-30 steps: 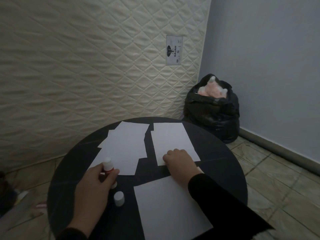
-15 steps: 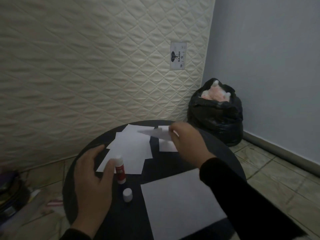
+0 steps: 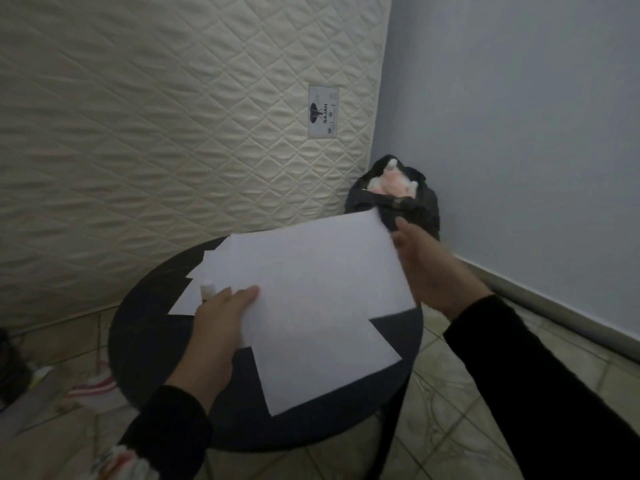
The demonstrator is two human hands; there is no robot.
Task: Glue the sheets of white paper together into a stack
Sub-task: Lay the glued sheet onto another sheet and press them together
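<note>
I hold a white sheet of paper in the air over the round black table. My right hand pinches its right edge and my left hand grips its left edge, thumb on top. The white tip of the glue stick shows just behind my left fingers; whether that hand also holds it is unclear. Another white sheet lies flat on the table's near side, partly under the held one. Several loose sheets lie at the back left, mostly covered. The glue cap is hidden.
A quilted cream mattress leans against the wall behind the table. A stuffed black bag sits in the corner beside the grey wall. Clutter lies on the tiled floor at the left.
My right hand lifted the far right sheet off the table and brought it toward me. My left hand moved from the standing glue stick to the sheet's left edge.
</note>
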